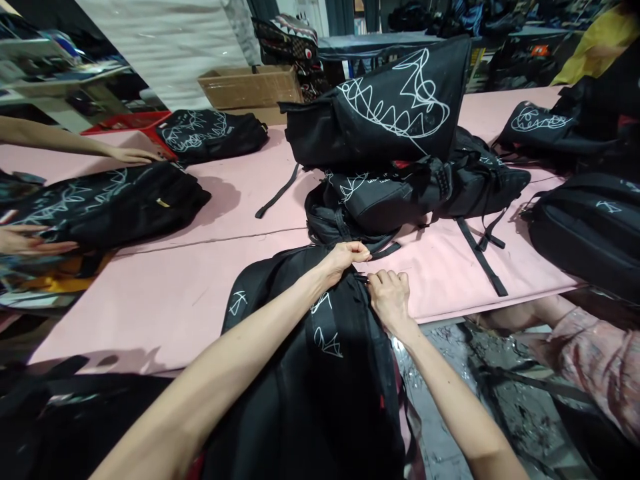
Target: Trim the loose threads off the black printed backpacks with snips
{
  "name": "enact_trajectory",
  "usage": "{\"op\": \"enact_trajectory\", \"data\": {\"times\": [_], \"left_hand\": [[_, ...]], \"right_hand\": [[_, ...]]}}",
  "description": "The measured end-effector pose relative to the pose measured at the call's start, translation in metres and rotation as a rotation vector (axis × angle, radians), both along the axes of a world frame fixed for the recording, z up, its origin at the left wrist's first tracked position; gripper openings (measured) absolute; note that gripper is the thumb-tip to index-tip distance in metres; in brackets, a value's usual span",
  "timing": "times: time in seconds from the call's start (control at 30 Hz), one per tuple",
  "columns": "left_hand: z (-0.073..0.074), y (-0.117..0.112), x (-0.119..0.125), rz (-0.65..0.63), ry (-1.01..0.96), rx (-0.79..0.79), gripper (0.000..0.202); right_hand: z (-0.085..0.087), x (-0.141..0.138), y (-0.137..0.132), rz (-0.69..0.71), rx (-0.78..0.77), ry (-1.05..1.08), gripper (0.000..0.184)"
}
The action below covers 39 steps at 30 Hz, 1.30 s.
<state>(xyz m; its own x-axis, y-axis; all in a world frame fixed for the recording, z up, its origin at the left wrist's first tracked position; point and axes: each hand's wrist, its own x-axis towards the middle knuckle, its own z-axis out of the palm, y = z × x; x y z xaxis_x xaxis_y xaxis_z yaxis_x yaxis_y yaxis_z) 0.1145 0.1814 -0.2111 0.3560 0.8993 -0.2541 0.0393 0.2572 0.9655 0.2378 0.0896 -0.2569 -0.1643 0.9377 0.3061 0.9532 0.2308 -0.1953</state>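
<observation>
At pink table (165, 300) edge: left hand (347, 257) clenched on black backpack (300, 387) top, right hand (389, 295) pinching fabric alongside. Overhanging backpack may slip if grip slackens.

Even, fairly bright light from overhead fills the room, laying only soft shadows on the pink surface (165, 293), the clearest just right of the left backpack (115, 203). The wide lens bends and stretches everything toward the edges, most at the near corners. The near backpack (310, 380) is so dark its folds barely show, the floor (450, 373) at near right glints, and the far background is slightly soft.
</observation>
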Motion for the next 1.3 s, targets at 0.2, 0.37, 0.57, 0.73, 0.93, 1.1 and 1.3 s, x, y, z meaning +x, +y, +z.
{"op": "enact_trajectory", "data": {"times": [0.2, 0.37, 0.57, 0.73, 0.93, 1.1, 1.3], "left_hand": [[-0.001, -0.006, -0.001, -0.064, 0.013, 0.039, 0.018], [0.003, -0.011, 0.005, -0.073, 0.075, 0.117, 0.017], [0.025, -0.030, -0.006, -0.768, 0.487, 0.528, 0.024], [0.012, -0.043, -0.029, -0.411, 1.254, 0.857, 0.027], [-0.002, -0.047, -0.027, -0.348, 1.235, 0.680, 0.028], [0.046, -0.059, -0.054, -0.239, 0.622, 0.293, 0.034], [0.092, -0.096, -0.092, -0.122, 0.155, 0.121, 0.037]], "right_hand": [[0.000, -0.008, -0.001, -0.026, 0.044, -0.022, 0.016], [-0.010, 0.000, 0.007, -0.078, -0.104, 0.406, 0.014], [-0.081, 0.069, -0.040, -0.540, -0.236, 1.189, 0.048], [-0.126, 0.124, -0.128, -0.802, -0.234, 1.108, 0.056], [-0.102, 0.115, -0.153, -0.792, -0.241, 1.017, 0.049], [-0.046, 0.066, -0.130, -0.433, -0.250, 1.153, 0.043], [-0.001, 0.031, -0.117, -0.248, -0.252, 1.247, 0.036]]}}
